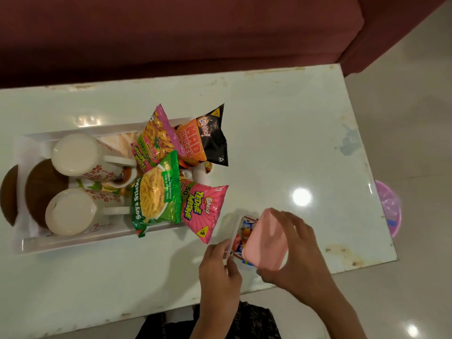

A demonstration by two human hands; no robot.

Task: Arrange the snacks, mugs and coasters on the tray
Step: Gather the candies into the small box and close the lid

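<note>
A: How far along is the arranging, starting from the big things?

B: The surface [281, 133] carries a long white tray [73, 242] on its left part, and I judge the task mostly done. Two white mugs [80, 155] with red flowers lie on their sides in the tray, handles toward the snacks. Two brown round coasters [41, 189] sit at the tray's left end, partly under the mugs. Four snack packets fill the right end: the black Mad Angles packet [203, 140], the green Soya Sticks packet [156, 196], the pink Tedhe Medhe packet [203, 211] hanging over the tray's edge, and another pink packet [152, 140] leaning behind.

A: What is left?

B: One small item, I think: a white box [241, 237] with colourful sweets or sachets inside, near the tray's right end. The contents are too small to name with certainty. It is not yet on the tray.

A: And the grip of each hand?

B: The right hand [296, 250] has its fingers curled around a pink lid [265, 238], holding it tilted over the box. The left hand [220, 264] pinches the box's near edge, fingers bent closed on it.
</note>
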